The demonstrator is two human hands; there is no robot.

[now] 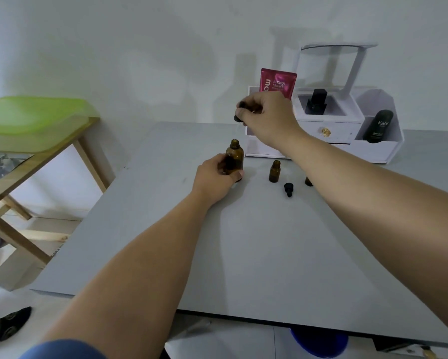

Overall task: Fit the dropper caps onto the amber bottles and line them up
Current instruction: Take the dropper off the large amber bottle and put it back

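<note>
A large amber bottle (235, 156) stands upright and uncapped on the grey table (256, 242). My left hand (213, 178) grips its lower body. Above it, my right hand (265, 116) holds a black dropper cap (239, 112) a short way over the bottle's open neck. A small amber bottle (274, 171) stands uncapped to the right. Another black dropper cap (288, 189) lies on the table in front of it. A third amber bottle (308, 181) is mostly hidden behind my right forearm.
A white cosmetics organiser (329, 128) stands at the back of the table with a pink tube (277, 84), a black perfume bottle (316, 101) and a dark tube (378, 126). A wooden stool with a green lid (33, 120) is to the left.
</note>
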